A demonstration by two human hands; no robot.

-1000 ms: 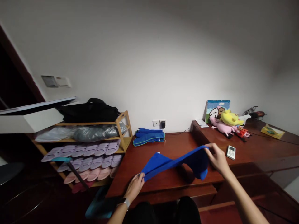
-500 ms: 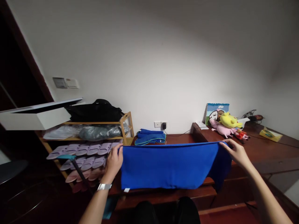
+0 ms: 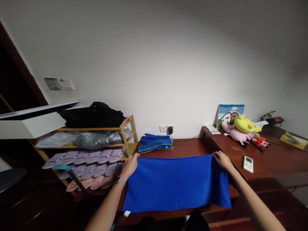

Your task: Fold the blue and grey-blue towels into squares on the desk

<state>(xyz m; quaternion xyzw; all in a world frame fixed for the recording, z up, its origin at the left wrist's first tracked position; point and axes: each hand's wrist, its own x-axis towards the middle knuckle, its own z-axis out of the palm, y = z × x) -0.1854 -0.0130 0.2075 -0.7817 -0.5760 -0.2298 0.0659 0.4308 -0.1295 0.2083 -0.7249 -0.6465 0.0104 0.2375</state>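
A plain blue towel (image 3: 169,184) stretches between my hands over the low brown wooden surface, its near edge close to my knees. My left hand (image 3: 130,165) pinches its far left corner. At the far edge on the right, my right hand (image 3: 221,160) grips the towel, and the cloth beyond it hangs in a fold. A small white tag shows at the near left corner. Behind the towel lies a folded blue cloth (image 3: 156,143) with yellow-green edging, touched by neither hand.
On the left a wooden rack (image 3: 130,128) holds several lilac and pink slippers (image 3: 104,156), plastic-wrapped items and a black bag (image 3: 95,115). To the right, a higher desk (image 3: 231,144) bears plush toys (image 3: 245,125), a white remote (image 3: 247,164) and a tissue pack (image 3: 293,140). A plugged charger (image 3: 170,130) trails a cable.
Both hands have come lower and closer together, bringing the towel down toward the wooden surface. The remote on the desk, hidden before, is now visible.
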